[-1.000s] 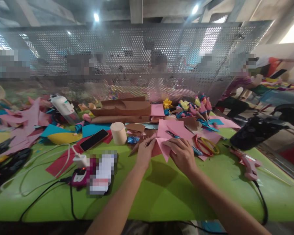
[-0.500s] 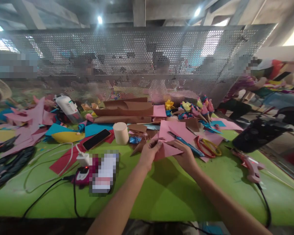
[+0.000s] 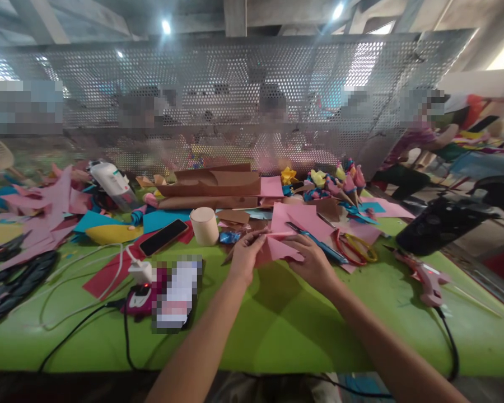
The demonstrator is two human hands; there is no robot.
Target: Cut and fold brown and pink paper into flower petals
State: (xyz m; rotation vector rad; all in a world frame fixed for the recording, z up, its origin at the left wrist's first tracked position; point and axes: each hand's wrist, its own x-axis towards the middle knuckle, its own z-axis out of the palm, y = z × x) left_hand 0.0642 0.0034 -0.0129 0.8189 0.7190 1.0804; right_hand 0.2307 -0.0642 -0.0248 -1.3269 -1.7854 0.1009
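Both my hands hold a folded pink paper piece (image 3: 277, 248) just above the green table (image 3: 285, 330). My left hand (image 3: 244, 258) pinches its left end with closed fingers. My right hand (image 3: 314, 263) grips its right side, fingers curled over the paper. Behind the paper lie larger pink sheets (image 3: 302, 220), a blue-handled cutter (image 3: 319, 244) and red-and-yellow scissors (image 3: 357, 248).
A cream tape roll (image 3: 204, 226), a black phone (image 3: 163, 237), white charger and cables (image 3: 139, 272) lie left. A pink glue gun (image 3: 424, 277) sits right, a black device (image 3: 441, 224) beyond it. Paper scraps, brown card (image 3: 212, 187) and paper flowers (image 3: 336, 182) crowd the back. People sit behind a perforated screen (image 3: 235, 95).
The pink paper went from lying pressed on the table to lifted and folded narrower between both hands; my right hand slid from on top of it to its right side.
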